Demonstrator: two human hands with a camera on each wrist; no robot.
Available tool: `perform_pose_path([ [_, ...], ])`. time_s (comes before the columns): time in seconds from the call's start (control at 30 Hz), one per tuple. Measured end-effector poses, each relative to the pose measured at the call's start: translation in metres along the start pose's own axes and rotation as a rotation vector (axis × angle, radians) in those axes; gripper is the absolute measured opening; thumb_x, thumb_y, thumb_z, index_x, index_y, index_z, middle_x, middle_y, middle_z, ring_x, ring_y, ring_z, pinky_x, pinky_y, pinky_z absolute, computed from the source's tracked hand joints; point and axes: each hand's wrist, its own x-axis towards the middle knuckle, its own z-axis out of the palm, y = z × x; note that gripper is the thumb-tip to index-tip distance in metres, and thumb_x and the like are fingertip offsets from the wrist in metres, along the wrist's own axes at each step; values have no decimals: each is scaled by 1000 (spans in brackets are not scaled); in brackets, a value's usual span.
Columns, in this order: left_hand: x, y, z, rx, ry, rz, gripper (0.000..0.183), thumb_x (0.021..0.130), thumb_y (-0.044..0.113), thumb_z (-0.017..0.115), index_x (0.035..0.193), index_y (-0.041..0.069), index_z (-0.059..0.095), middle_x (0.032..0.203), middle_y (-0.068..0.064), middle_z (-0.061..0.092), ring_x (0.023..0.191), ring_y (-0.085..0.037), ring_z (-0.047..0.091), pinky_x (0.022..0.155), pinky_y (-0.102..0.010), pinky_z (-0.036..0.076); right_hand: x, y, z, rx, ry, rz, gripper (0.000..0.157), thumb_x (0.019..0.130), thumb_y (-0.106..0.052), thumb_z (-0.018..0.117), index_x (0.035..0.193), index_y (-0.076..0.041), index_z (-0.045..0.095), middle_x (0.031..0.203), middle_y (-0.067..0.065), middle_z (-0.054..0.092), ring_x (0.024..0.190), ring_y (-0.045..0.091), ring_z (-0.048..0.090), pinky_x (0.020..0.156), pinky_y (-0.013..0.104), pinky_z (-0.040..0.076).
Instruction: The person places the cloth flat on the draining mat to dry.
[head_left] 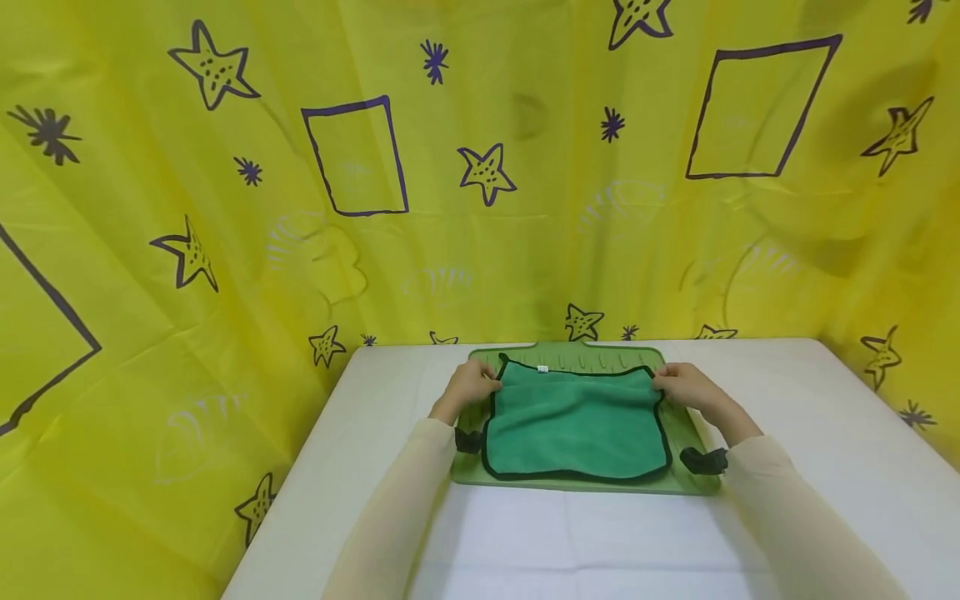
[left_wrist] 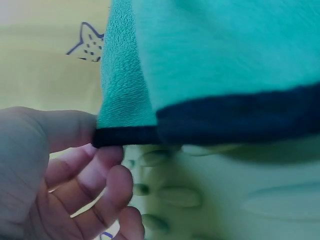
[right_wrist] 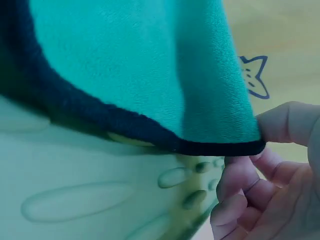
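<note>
A green cloth [head_left: 577, 425] with dark edging spreads over a green washboard [head_left: 585, 484], with a small white tag on its far edge. My left hand [head_left: 471, 383] pinches the cloth's left edge near the far corner; in the left wrist view the thumb [left_wrist: 70, 127] lies over the dark trim and the fingers curl beneath. On the opposite side my right hand [head_left: 686, 385] pinches the far right corner, its thumb [right_wrist: 287, 122] on top of the trim in the right wrist view. Folds run across the cloth between the hands. Most of the board's ridged surface is hidden under it.
The board lies on a white table [head_left: 555, 542], its far side close to the table's back edge. Behind and to both sides hangs a yellow curtain [head_left: 480, 250] printed with stars and squares. Black wrist straps [head_left: 703, 461] sit at both forearms.
</note>
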Motion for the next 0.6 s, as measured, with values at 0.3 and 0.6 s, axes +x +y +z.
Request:
perform_pose_path([
  [0.3,10,-1,4,-42,16,-109,54,94,30,59,46,16,39,46,5,28,44,-12,29,44,-25,26,12,0,6,17,-13,90,43,101,-37,44,63,-19,36,54,-8,31,53,11,33,56,28,34],
  [0.6,18,7,4,-55,111,-125,31,89,22,62,60,12,61,57,4,44,55,-14,40,50,-26,31,18,-9,3,-56,108,9,34,99,-29,49,75,-6,49,65,-2,34,63,16,36,58,31,33],
])
